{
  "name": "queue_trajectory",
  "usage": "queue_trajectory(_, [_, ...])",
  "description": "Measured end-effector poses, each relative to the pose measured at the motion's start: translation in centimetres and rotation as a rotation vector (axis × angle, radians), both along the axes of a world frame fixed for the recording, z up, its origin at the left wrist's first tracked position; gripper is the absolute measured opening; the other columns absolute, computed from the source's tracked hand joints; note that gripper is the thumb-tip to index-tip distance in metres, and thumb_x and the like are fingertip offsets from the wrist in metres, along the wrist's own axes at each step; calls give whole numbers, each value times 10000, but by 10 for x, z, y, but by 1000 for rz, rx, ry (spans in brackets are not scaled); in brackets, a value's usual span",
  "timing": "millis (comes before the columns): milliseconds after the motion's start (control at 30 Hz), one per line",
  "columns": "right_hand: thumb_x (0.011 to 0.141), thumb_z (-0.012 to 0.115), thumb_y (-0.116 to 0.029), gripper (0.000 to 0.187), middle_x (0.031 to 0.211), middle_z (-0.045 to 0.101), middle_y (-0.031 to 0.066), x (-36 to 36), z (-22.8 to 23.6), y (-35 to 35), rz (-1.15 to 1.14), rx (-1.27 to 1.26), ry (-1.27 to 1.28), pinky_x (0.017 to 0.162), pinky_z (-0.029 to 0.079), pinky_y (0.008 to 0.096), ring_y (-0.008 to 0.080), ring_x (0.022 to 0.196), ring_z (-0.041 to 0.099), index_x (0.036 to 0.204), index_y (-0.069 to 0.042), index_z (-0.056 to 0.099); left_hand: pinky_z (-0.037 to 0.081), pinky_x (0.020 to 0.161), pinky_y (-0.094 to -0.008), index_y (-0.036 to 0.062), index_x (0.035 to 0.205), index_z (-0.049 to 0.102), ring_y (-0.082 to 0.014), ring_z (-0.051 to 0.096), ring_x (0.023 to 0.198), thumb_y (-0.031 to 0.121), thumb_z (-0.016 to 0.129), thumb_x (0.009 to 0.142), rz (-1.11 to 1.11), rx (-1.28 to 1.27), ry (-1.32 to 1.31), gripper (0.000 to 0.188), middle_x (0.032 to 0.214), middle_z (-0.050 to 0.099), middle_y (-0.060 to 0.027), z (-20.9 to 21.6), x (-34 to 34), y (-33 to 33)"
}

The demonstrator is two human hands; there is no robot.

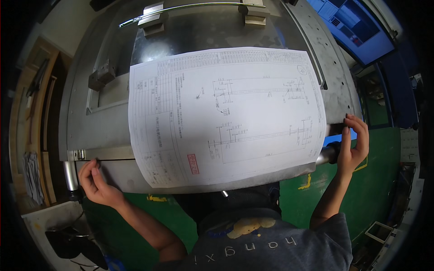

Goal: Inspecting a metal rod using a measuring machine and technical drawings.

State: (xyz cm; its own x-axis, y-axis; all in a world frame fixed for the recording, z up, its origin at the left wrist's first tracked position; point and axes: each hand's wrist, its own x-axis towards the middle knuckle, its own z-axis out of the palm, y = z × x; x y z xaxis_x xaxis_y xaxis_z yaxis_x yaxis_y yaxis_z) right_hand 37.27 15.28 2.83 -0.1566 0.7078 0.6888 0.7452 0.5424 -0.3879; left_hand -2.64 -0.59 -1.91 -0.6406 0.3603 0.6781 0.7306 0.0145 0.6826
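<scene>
A large white sheet of technical drawing [194,113], with line figures, tables and a red stamp, lies across the near part of a grey metal worktable [115,174]. At the table's near left edge rests my left hand [100,186], its fingers loosely bent and apart, left of the paper. My right hand [355,147] is raised at the right edge, beyond the sheet's right side; its fingers are bent with a gap to the thumb. Neither hand shows anything in it. Farther off, a thin shiny metal rod [194,8] lies across two metal support blocks [153,20].
A small metal block [102,74] sits left of the drawing. Round bars with dark ends, such as the right one [327,156], stick out at the table's near corners. At far right is a lit blue screen [355,22]; a wooden cabinet [47,113] stands left. The floor [294,198] is green.
</scene>
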Motion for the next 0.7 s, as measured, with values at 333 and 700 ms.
queue_trajectory(333, [659,476,33,103,822,526,126,2,-1,1,-1,-4,26,704,374,272,203,784,499,751,26,520,408,651,-236,-44,770,502,-150,471,724,12,391,744,4,-3,-5,127,812,484,-96,-1,0,0])
queue_trajectory(700, [655,474,44,93,809,522,126,3,-2,4,-10,-2,46,698,374,266,198,770,498,738,31,516,410,661,-242,-47,779,500,-155,472,733,23,387,749,-1,-12,-2,137,818,483,-101,0,2,1])
